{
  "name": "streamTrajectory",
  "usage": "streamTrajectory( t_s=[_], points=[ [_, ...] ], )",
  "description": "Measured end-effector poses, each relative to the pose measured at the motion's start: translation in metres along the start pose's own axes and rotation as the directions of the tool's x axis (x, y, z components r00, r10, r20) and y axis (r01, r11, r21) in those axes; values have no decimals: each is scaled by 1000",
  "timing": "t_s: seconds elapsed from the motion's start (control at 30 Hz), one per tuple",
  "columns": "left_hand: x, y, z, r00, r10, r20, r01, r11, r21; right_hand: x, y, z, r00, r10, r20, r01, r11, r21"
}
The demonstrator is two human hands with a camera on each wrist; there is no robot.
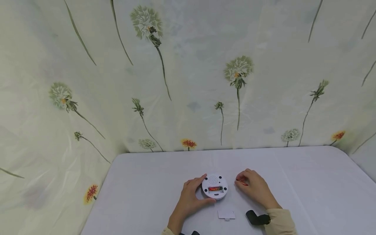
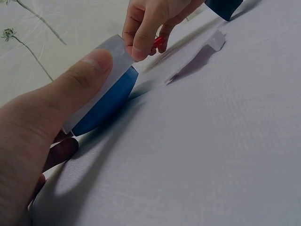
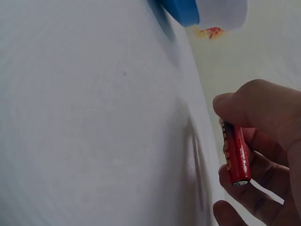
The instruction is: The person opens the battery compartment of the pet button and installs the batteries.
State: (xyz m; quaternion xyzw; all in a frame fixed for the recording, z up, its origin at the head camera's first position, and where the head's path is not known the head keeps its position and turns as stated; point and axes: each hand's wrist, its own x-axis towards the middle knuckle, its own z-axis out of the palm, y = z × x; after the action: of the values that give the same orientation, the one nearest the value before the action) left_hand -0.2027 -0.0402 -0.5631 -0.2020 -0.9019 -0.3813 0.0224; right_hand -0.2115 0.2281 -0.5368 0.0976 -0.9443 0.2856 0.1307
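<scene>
Nearest the person, just on the near side of the round white device [image 1: 215,186], lies a small white battery cover [image 1: 226,214] flat on the pale tablecloth [image 1: 308,182], with a dark strap-like object [image 1: 257,218] beside it by the right sleeve. Left hand [image 1: 189,198] steadies the device — thumb and fingers curled against its rim, as the left wrist view shows, the thumb [image 2: 80,80] pressing the white edge above a blue underside. The device rests back-up, its open compartment already holding one red battery [image 1: 215,188]. Just right of the device, the right hand [image 1: 255,187] pinches a second red battery [image 3: 234,153] between thumb and curled fingers, held off the cloth.

The battery looks light, rigid and smooth (it could roll or slip), so a pinch around its middle seems safest. Beyond the device the cloth runs to a dandelion-print backdrop [image 1: 188,75].
</scene>
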Motion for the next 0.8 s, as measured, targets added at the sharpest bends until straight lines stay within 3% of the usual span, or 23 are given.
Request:
streamTrajectory(
  t_s=[0.2,0.5,0.8],
  points=[
    [0,2,-1,1000,-5,-3,5,1000,1,1,-8,-1,999,-31,-35,32,999,7],
    [1,2,-2,999,33,-29,-33,999,18,3,-28,-8,984,-135,-119,144,987,74],
    [0,1,-1,1000,16,-14,-16,1000,20,-1,-26,-8,992,-106,-74,110,993,47]
  ],
)
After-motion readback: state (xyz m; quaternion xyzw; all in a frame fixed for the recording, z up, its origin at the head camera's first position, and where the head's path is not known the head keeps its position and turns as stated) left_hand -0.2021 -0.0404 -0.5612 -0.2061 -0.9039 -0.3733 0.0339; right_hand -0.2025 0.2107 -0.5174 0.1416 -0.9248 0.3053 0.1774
